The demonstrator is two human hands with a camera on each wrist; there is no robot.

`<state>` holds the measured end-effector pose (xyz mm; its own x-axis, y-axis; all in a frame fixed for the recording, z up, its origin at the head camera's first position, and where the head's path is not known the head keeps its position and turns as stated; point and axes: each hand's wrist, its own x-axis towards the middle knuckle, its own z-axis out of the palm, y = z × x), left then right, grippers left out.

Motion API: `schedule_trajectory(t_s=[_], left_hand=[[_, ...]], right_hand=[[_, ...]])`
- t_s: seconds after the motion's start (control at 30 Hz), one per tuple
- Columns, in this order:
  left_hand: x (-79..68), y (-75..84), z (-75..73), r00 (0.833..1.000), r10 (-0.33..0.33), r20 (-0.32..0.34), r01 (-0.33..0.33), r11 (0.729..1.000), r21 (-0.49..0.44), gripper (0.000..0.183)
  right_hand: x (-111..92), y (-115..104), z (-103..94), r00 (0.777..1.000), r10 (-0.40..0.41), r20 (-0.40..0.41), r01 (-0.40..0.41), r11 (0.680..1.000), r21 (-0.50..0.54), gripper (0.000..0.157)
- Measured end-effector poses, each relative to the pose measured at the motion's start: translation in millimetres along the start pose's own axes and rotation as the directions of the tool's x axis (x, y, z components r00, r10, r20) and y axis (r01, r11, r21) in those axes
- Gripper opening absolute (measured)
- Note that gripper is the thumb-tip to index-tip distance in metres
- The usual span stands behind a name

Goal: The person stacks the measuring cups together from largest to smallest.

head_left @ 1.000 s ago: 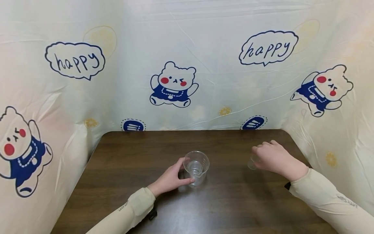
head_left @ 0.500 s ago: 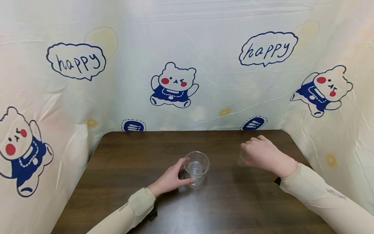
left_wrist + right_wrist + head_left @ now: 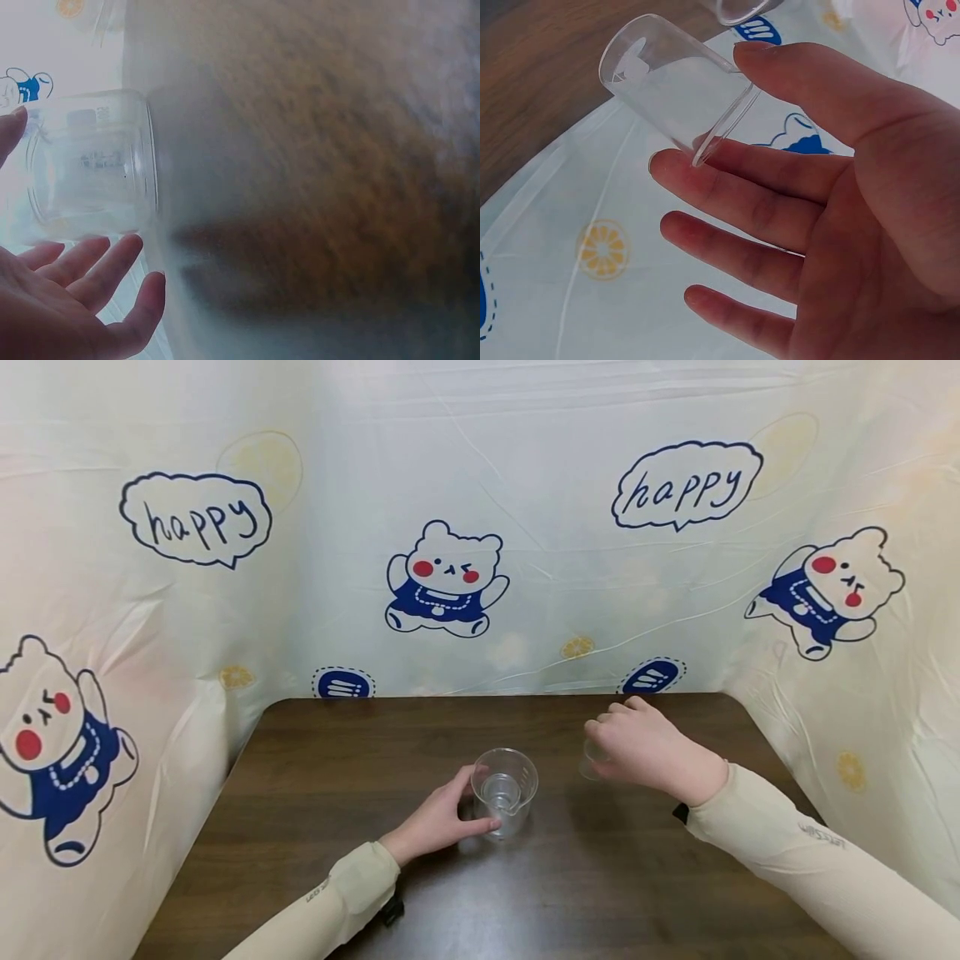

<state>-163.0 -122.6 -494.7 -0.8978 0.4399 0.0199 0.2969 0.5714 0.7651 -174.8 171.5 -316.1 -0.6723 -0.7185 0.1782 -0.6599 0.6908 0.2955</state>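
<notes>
A large clear glass beaker (image 3: 523,789) with a pouring lip stands upright on the table near the middle. My left hand (image 3: 431,827) holds it from the left, thumb on the near side and fingers round the far side. Nested inside it is a smaller glass beaker (image 3: 86,172). To the right, my right hand (image 3: 648,747) carries another small clear beaker (image 3: 675,90) above the table. Its thumb and foremost fingers pinch this beaker at the rim, while the other fingers (image 3: 735,244) stretch away from the glass. In the head view the right hand partly covers it.
The dark brown wooden table (image 3: 337,752) has rounded far corners. A pale curtain (image 3: 555,543) printed with bears and "happy" bubbles surrounds its back and sides.
My right hand has moved left across the table with the small beaker, closer to the large one. The left hand and the large beaker stay where they were.
</notes>
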Motion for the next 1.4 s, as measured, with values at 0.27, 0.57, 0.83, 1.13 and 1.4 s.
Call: schedule_trajectory(t_s=[0.27,0.57,0.83,1.13,1.4], left_hand=[[0.6,0.6,-0.4,1.000,0.002,0.001,-0.002,1.000,-0.006,0.082],[0.9,-1.4,0.0,1.000,0.000,0.000,0.000,1.000,-0.002,0.082],[0.6,-0.7,-0.2,1.000,0.001,0.009,-0.001,1.000,-0.018,0.081],[1.6,-0.6,0.2,1.000,-0.006,0.015,0.006,1.000,-0.012,0.081],[1.1,0.2,0.3,1.000,0.001,0.008,-0.001,1.000,-0.014,0.078]], right_hand=[[13.3,-7.3,-4.3,1.000,-0.013,0.015,0.013,1.000,0.004,0.028],[29.6,-19.6,-10.3,0.999,-0.040,0.002,0.040,0.999,0.002,0.028],[42.1,-31.5,-12.5,0.997,-0.073,0.010,0.073,0.997,0.008,0.029],[52.9,-43.9,-8.6,0.994,-0.101,0.036,0.101,0.995,0.012,0.029],[60.6,-52.5,1.0,0.989,-0.143,0.034,0.144,0.990,-0.013,0.030]])
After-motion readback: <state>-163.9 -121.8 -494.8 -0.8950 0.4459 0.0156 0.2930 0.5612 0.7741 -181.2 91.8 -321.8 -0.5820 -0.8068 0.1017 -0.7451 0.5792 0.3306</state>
